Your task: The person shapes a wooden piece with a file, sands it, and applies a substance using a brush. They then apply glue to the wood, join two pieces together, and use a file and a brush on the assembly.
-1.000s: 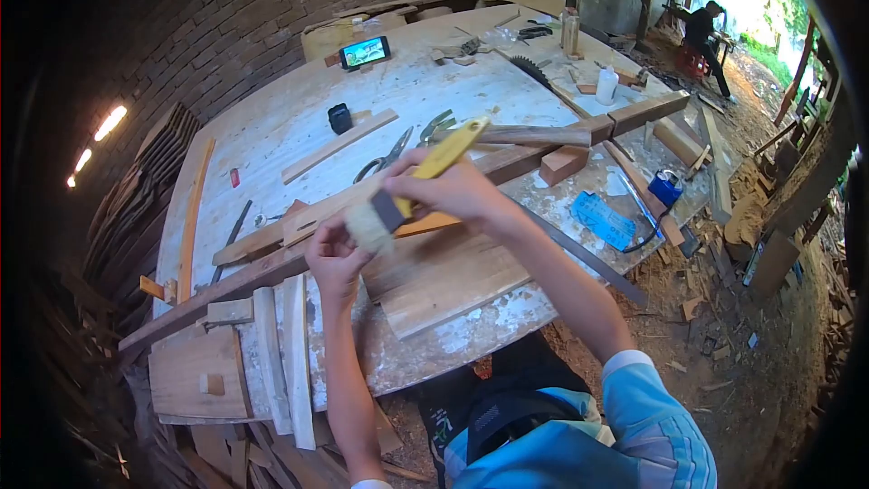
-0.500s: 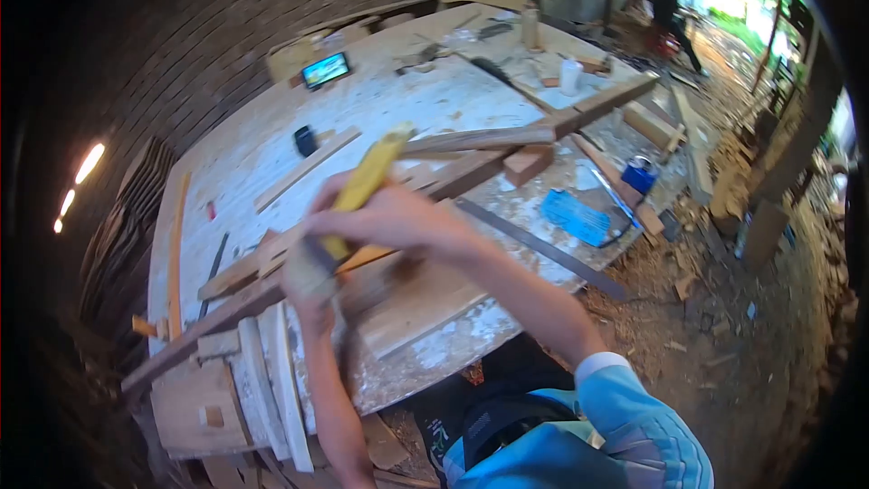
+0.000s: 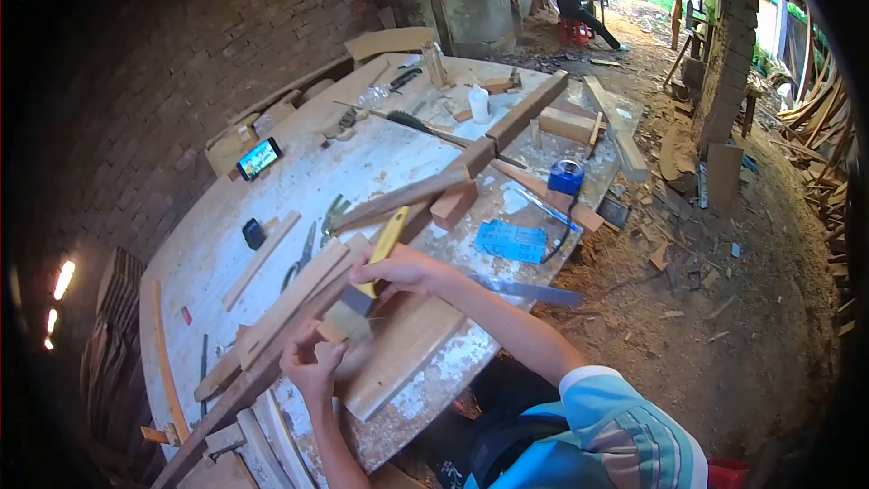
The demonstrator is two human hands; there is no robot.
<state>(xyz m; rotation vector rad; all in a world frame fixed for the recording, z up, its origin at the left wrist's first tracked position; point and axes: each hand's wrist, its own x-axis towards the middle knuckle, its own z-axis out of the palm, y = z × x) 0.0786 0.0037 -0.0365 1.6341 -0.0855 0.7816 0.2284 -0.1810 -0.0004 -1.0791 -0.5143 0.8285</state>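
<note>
My right hand (image 3: 403,270) is closed round a flat paintbrush (image 3: 390,237) with a yellow handle, a dark metal band and pale bristles pointing down to the left. Just left of the bristles is my left hand (image 3: 310,364), its fingers curled but apart, with nothing visible in them. Below the brush lies a wide wooden board (image 3: 407,358) near the bench edge. A long dark wooden beam (image 3: 222,407) runs diagonally under both hands. Beside it, lighter wooden strips (image 3: 294,303) lie against one another.
On the workbench (image 3: 195,254) are a phone (image 3: 259,158) showing a picture, a white bottle (image 3: 478,105), a blue tape measure (image 3: 566,177), a blue paper (image 3: 510,242) and a saw blade (image 3: 529,290). Wood scraps cover the ground at right. Another person (image 3: 579,4) sits far back.
My left hand has come off the brush bristles and moved slightly down. The brush, in my right hand, has shifted lower. The camera view has turned to the right.
</note>
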